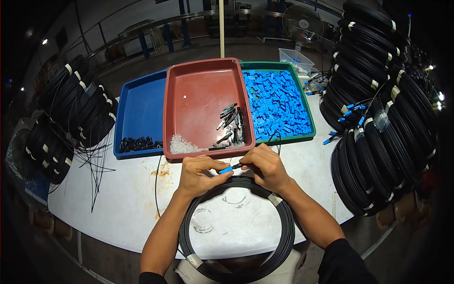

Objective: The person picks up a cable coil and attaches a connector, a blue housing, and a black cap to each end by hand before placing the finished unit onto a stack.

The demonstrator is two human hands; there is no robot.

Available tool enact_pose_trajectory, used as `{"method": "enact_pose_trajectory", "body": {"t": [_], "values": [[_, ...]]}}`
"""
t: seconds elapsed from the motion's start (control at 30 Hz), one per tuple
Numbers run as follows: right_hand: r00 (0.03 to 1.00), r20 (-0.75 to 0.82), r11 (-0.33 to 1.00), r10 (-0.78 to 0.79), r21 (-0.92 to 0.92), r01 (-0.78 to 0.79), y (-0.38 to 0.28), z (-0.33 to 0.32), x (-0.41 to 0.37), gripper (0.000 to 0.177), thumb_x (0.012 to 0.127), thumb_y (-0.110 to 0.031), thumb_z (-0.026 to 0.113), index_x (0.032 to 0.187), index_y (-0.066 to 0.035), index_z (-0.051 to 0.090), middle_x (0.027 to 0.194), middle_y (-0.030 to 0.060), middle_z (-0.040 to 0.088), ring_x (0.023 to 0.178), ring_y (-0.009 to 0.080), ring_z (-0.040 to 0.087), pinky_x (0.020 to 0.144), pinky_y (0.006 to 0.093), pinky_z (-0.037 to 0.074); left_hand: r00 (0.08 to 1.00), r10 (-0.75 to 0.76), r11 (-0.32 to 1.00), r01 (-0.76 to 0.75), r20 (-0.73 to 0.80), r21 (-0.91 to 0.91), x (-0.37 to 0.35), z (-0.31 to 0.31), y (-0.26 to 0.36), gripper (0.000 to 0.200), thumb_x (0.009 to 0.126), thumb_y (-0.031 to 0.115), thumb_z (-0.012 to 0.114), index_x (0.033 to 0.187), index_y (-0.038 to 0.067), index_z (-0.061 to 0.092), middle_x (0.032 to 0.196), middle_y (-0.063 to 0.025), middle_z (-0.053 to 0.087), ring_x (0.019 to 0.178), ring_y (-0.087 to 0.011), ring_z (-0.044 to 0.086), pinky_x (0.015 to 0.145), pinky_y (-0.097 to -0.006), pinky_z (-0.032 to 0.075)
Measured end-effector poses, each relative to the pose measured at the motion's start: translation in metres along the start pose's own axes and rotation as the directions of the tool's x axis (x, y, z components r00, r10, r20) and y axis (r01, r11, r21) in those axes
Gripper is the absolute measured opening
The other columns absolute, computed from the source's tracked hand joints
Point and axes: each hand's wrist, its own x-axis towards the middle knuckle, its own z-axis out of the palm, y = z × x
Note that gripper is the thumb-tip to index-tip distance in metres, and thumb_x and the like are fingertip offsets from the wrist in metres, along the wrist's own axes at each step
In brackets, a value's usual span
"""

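Note:
Between finger and thumb, my left hand pinches a small blue connector housing. My right hand is closed on the black cable end that meets the housing's right side. Whether the two parts are fully joined cannot be made out. Below both hands lies a coil of black cable, bound with pale tape, overhanging the table's front edge. Just beyond my hands stands a red tray holding dark connector parts and small clear pieces.
A green tray full of blue housings stands right of the red one. Left is a blue tray with black parts. Stacked cable coils rise at the right, more coils at the left. A clear bin sits behind.

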Motion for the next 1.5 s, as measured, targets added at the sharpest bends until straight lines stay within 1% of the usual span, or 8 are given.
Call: {"method": "enact_pose_trajectory", "body": {"t": [0.3,0.47,0.53,0.93,1.0,1.07,1.3,1.5], "values": [[1.000,0.000,1.000,-0.019,-0.010,0.019,-0.003,0.000,0.002,0.024,0.070,0.006,0.077,0.090,-0.003,0.067,0.080,0.0077,0.066,0.072,0.0244,0.061,0.068,0.0358,0.044,0.999,0.036,0.999,-0.036,0.016,-0.017,0.000,0.000,-0.004,0.016,0.071,0.007,0.088,0.084,0.003,0.080,0.082,-0.0087,0.078,0.064,-0.0117,0.070,0.051,-0.0230,0.053],[0.999,-0.004,0.999,-0.033,-0.010,0.033,-0.005,0.000,0.002,0.023,0.070,0.003,0.079,0.088,-0.004,0.067,0.078,0.0075,0.065,0.070,0.0248,0.059,0.066,0.0363,0.043,0.998,0.045,0.999,-0.044,0.046,-0.026,-0.001,0.001,-0.008,0.016,0.071,0.007,0.089,0.083,0.003,0.080,0.080,-0.0084,0.078,0.063,-0.0119,0.070,0.051,-0.0229,0.052],[0.999,0.041,0.999,-0.023,-0.021,0.023,-0.011,-0.001,0.004,0.028,0.063,0.009,0.071,0.086,-0.003,0.064,0.075,0.0079,0.062,0.072,0.0299,0.061,0.069,0.0392,0.047,0.996,0.063,0.998,-0.062,0.063,-0.020,-0.001,0.000,-0.009,0.016,0.071,0.007,0.089,0.083,0.003,0.080,0.080,-0.0084,0.078,0.063,-0.0120,0.070,0.051,-0.0227,0.052],[0.998,0.034,0.998,0.059,-0.005,-0.059,0.000,-0.006,0.003,0.028,0.066,0.008,0.072,0.091,-0.002,0.065,0.080,0.0086,0.065,0.074,0.0295,0.062,0.070,0.0385,0.048,0.999,0.038,0.997,-0.036,-0.026,0.067,0.000,0.004,0.004,0.018,0.075,0.008,0.087,0.090,0.001,0.079,0.078,-0.0096,0.077,0.060,-0.0108,0.069,0.050,-0.0229,0.053],[0.996,0.050,0.997,0.070,-0.022,-0.069,0.001,-0.005,0.001,0.029,0.067,0.008,0.072,0.092,-0.002,0.065,0.081,0.0085,0.066,0.076,0.0292,0.063,0.072,0.0387,0.049,0.997,-0.074,0.993,0.074,-0.005,0.088,0.001,0.003,0.010,0.019,0.072,0.005,0.087,0.088,-0.001,0.079,0.079,-0.0119,0.076,0.068,-0.0145,0.072,0.060,-0.0252,0.054],[0.999,0.032,1.000,0.015,0.009,-0.015,-0.004,-0.002,0.002,0.029,0.066,0.008,0.072,0.093,-0.003,0.065,0.081,0.0082,0.066,0.078,0.0286,0.064,0.073,0.0386,0.049,0.999,-0.045,0.996,0.046,-0.007,0.074,-0.001,0.003,0.006,0.019,0.073,0.005,0.087,0.088,-0.001,0.079,0.079,-0.0119,0.076,0.066,-0.0141,0.071,0.059,-0.0250,0.054],[0.993,0.076,0.995,0.095,-0.017,-0.094,0.006,-0.007,-0.001,0.033,0.065,0.010,0.071,0.095,-0.002,0.066,0.083,0.0078,0.066,0.079,0.0291,0.064,0.074,0.0378,0.048,0.999,-0.033,0.996,0.035,-0.023,0.086,0.001,0.005,0.007,0.019,0.075,0.004,0.086,0.092,0.001,0.080,0.079,-0.0116,0.076,0.065,-0.0130,0.070,0.057,-0.0242,0.053],[0.997,0.065,0.998,0.051,-0.023,-0.050,0.005,-0.007,0.000,0.038,0.062,0.010,0.071,0.097,-0.002,0.065,0.086,0.0079,0.066,0.079,0.0293,0.063,0.074,0.0383,0.048,0.998,-0.051,0.996,0.053,-0.028,0.069,0.000,0.004,0.008,0.019,0.076,0.005,0.086,0.093,0.000,0.080,0.080,-0.0115,0.077,0.065,-0.0116,0.070,0.056,-0.0228,0.054]]}}
